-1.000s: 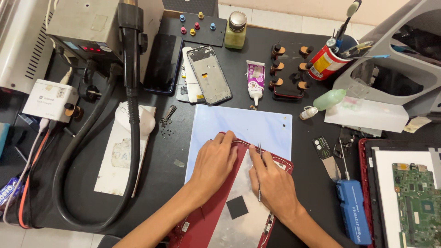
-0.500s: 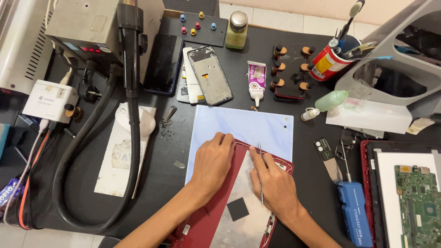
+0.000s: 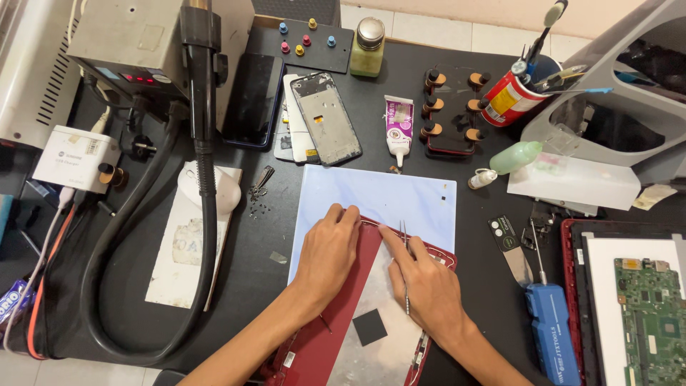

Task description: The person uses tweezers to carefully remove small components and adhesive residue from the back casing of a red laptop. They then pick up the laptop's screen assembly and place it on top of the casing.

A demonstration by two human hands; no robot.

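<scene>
Closest to us is the red device shell (image 3: 336, 322), lying flat and face-down on the pale blue mat (image 3: 400, 200), with a bare metal plate (image 3: 379, 300) showing in the middle and a small black square pad (image 3: 369, 327) stuck on it. Our left hand (image 3: 327, 250) is spread flat on the shell, fingers pressing near its top edge, holding nothing, just pinning it down. Our right hand (image 3: 429, 286) is loosely closed around thin tweezers (image 3: 405, 264), tips pointing up toward the shell's rim.

We'd guess this thing is light and stiff-ish but flexes at the thin frame edges, so better to hold it by the flat back than the rim. The plate looks slippery, and the edge strips look fragile.

Just right of the hands sits a blue screwdriver case (image 3: 550, 336) and a green circuit board (image 3: 654, 322) in a red housing. Further back on the counter (image 3: 271, 236): a bare phone frame (image 3: 329, 118), a glue tube (image 3: 398, 129), a cup of tools (image 3: 511, 96), and the hot-air station (image 3: 143, 43) with its black hose (image 3: 207, 186).
</scene>
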